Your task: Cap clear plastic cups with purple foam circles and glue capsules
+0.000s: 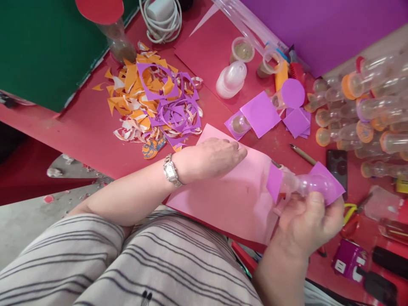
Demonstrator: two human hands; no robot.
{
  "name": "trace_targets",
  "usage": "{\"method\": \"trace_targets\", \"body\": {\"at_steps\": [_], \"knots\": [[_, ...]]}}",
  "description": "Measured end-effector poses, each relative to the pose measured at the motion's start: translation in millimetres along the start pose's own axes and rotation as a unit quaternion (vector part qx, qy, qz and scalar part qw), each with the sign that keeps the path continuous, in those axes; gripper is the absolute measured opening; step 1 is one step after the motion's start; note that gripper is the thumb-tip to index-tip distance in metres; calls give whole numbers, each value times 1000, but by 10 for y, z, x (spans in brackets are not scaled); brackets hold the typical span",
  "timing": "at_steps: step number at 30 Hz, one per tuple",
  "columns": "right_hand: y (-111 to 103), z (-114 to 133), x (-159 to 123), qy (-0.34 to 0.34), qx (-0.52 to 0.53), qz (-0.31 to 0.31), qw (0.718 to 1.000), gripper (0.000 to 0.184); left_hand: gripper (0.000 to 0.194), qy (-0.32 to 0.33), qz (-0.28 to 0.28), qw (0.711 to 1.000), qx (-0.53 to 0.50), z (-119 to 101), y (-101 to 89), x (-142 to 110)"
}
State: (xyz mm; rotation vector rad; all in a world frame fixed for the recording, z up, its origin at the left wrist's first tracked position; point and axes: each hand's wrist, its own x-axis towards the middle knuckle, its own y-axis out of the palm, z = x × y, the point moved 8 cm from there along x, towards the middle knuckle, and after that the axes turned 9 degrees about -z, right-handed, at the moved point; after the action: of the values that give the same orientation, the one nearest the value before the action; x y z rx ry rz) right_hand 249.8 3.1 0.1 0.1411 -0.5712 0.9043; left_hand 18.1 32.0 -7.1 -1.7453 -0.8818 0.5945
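My right hand (307,219) holds an hourglass made of clear plastic (314,185) on its side. A purple foam square (274,183) sits at its left end and another (334,182) at its right end. Above the pink sheet (223,204), my left hand (215,158) is closed, back upward, with its fingers curled under; whatever they grip, if anything, is hidden. Just beyond that hand, a loose purple square (260,114) lies beside a clear cup piece (239,124) on another square. A pen (302,154) rests behind the hourglass.
Orange and purple foam scraps (159,97) are heaped at the left. Clear bottle shapes (229,80) and sand-filled cups (242,50) stand at the back. Finished-looking hourglasses (379,110) are stacked at right, above a dark phone (337,170) and scissors (349,219). A coiled white cable (161,19) lies at the back.
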Motion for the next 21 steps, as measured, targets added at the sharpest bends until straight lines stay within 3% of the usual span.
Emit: {"method": "trace_targets", "body": {"at_steps": [5,10,15,21], "knots": [[-104,-3,114,-11,18,-17,1000,20,26,4,-31,999,13,9,-9,4],[-197,142,133,-78,47,-43,995,35,22,-3,-22,1000,21,11,13,13],[-157,354,102,-110,8,-30,993,38,23,-5,-13,1000,15,4,3,14],[-102,515,19,-126,-12,-64,990,31,26,-6,-18,1000,9,16,16,11]]}}
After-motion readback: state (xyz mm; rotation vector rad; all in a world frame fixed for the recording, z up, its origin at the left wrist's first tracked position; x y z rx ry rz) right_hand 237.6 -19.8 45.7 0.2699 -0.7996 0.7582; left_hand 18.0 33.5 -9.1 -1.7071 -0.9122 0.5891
